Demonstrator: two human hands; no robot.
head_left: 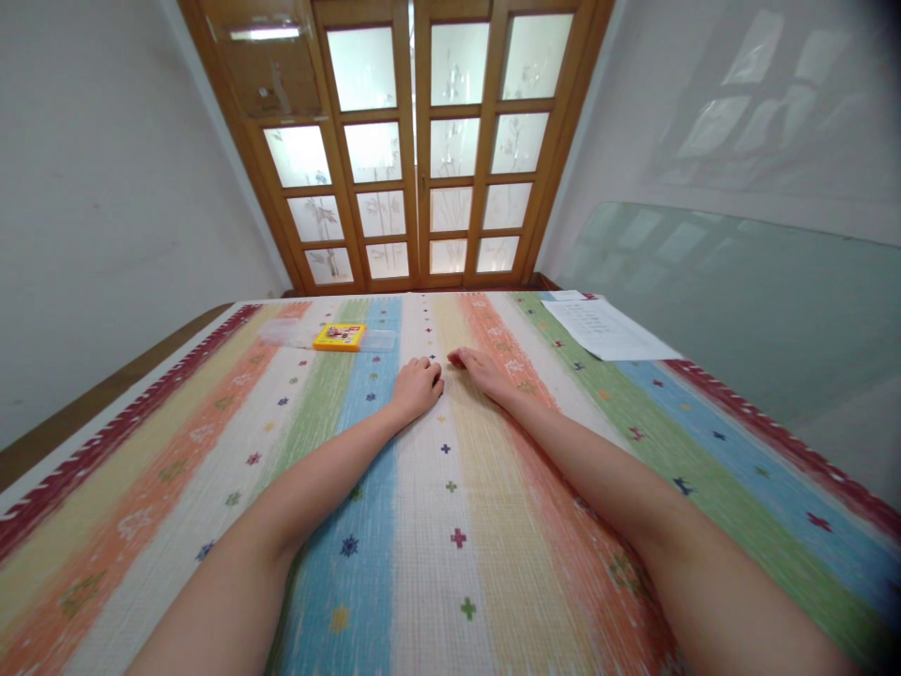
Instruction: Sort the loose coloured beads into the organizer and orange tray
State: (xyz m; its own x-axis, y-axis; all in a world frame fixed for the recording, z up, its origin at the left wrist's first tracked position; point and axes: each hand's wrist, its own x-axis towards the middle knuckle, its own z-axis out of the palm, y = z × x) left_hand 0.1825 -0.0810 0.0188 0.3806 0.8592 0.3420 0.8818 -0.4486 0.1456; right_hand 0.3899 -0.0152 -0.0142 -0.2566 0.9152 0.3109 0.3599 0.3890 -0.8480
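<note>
My left hand (419, 385) rests palm down on the striped tablecloth (429, 526), its fingers loosely bent and nothing seen in it. Just to the right, my right hand (480, 370) lies on its side with the fingers stretched toward the left hand and slightly curved. A small gap separates the two hands. Beyond my left hand, to its left, lies a flat yellow box (339, 337) with a printed picture on top. Clear plastic pieces stick out on both sides of it, a right one (378, 340) and a left one (282, 331). Neither hand touches the box.
White printed sheets of paper (609, 329) lie at the table's far right. A glass panel (739, 310) leans along the right wall. Behind the table's far edge stand wooden doors (415, 202) with frosted panes. A brown edge (105, 385) runs along the left side.
</note>
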